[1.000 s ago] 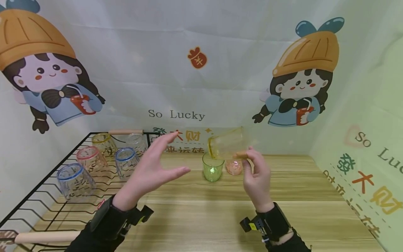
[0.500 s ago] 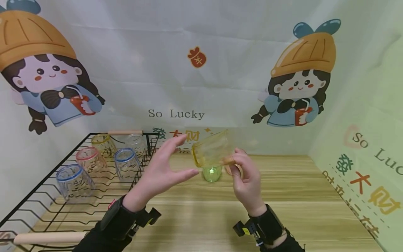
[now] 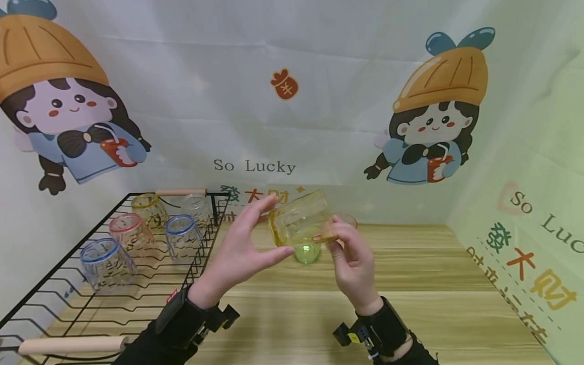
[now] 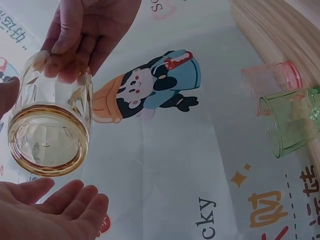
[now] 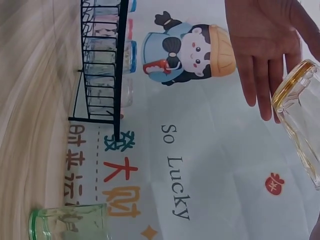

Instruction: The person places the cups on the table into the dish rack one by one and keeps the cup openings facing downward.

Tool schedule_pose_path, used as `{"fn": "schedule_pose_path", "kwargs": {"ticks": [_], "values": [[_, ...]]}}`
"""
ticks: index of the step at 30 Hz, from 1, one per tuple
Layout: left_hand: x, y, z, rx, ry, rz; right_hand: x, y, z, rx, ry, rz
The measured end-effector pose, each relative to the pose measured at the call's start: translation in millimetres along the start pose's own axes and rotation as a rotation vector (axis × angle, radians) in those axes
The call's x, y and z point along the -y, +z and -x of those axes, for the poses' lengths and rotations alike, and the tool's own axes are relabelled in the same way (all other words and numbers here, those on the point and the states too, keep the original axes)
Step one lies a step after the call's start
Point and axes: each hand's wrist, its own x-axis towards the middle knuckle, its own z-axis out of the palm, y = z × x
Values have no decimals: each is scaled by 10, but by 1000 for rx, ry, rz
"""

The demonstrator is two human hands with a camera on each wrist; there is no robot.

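Observation:
A clear yellow drinking glass is held tilted in the air, its thick amber base toward the left. My right hand pinches it near the rim end, between thumb and fingers. My left hand is spread around the base end, thumb below and fingers above in the head view. In the left wrist view, a gap shows between the left fingers and the glass base. Behind the held glass stand a green glass and a pink-rimmed glass, both partly hidden in the head view.
A black wire rack with wooden handles stands on the left. Several glasses sit on it, seemingly upside down, including a blue-ringed one and a pink-ringed one. A printed cloth hangs behind the wooden tabletop.
My right hand has carried the yellow glass leftward and slightly down, toward the left hand. The left hand has moved right, and its spread fingers now surround the base end.

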Motion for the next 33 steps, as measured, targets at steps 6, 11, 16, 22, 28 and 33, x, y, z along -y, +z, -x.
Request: {"fn": "schedule_pose_path", "kwargs": {"ticks": [6, 11, 16, 22, 28, 33], "values": [[26, 56, -12, -22, 46, 58, -22, 5, 27, -16, 32, -37], [25, 101, -13, -31, 57, 151, -26, 14, 36, -21, 52, -58], [24, 124, -9, -49, 81, 201, -11, 28, 45, -15, 59, -78], [1, 144, 1, -70, 87, 253, 1, 48, 40, -18, 67, -106], [-11, 157, 7, -85, 83, 276, 11, 59, 47, -39, 90, -129], [-3, 174, 16, -88, 97, 307, 18, 66, 62, -48, 102, -142]]}}
